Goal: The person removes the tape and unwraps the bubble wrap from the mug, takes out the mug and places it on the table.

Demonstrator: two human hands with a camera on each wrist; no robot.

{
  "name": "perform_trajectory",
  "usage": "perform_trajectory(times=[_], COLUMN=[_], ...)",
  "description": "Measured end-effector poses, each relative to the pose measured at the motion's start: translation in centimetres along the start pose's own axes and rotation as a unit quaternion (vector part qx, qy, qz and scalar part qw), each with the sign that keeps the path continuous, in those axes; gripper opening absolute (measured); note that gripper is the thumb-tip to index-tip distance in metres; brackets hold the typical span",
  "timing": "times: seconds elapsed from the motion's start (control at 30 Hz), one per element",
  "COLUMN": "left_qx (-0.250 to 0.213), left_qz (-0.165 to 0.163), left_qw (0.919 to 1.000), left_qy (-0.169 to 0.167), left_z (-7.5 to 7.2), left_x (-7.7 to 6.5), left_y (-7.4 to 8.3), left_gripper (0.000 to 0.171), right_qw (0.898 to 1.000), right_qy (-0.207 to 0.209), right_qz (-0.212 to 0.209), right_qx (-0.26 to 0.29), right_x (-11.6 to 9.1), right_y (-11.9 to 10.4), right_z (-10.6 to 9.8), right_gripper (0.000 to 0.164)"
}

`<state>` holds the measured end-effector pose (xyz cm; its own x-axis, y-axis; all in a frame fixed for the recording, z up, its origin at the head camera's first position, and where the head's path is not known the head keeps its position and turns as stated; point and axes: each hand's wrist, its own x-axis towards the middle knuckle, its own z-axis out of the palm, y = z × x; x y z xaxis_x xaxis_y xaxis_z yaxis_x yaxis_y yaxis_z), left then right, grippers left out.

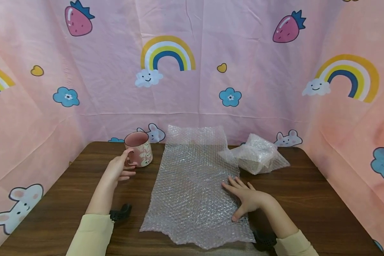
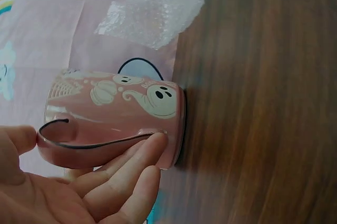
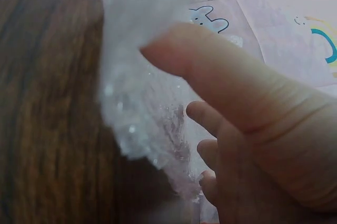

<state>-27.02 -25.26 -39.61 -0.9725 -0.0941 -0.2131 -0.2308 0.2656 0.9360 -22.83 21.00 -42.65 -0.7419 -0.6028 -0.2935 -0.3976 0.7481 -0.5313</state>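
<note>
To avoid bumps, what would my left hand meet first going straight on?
The pink mug, at its handle; the left hand seems to touch it, though exact contact is hard to judge.

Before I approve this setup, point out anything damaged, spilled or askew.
One oddity: the bubble wrap sheet has a ragged, wavy edge nearest the person, unlike its straighter long sides, so it may be torn. The pink mug stands upright, and no spill shows.

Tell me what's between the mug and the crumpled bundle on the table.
A spread-out sheet of bubble wrap lies between the mug and the bundle, with a strip of bare table beside the mug. The head view shows this.
</note>
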Motion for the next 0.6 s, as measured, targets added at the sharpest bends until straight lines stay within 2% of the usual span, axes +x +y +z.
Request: perform_trajectory(times=[0.1,0.27,0.43,0.6], left_qx=[0.036,0.084,0.106,0.122], left_qz=[0.009,0.022,0.029,0.032], left_qw=[0.9993,0.9962,0.9939,0.9919], left_qy=[-0.006,-0.002,0.012,0.018], left_z=[0.1,0.1,0.4,0.7], left_x=[-0.2,-0.6,-1.1,-1.8], left_y=[0.1,0.2,0.6,1.5], left_gripper=[0.095,0.088,0.081,0.083], right_qw=[1.0,0.999,0.998,0.997], right_qy=[0.012,0.051,0.064,0.076], right_qz=[0.002,0.013,0.009,-0.006], right_qx=[0.0,0.001,0.009,0.025], right_x=[-0.1,-0.2,-0.5,-1.1], right_y=[-0.2,-0.6,-1.1,-1.6], right_z=[-0.1,-0.2,-0.6,-1.2], right_gripper=[0.109,0.104,0.102,0.096])
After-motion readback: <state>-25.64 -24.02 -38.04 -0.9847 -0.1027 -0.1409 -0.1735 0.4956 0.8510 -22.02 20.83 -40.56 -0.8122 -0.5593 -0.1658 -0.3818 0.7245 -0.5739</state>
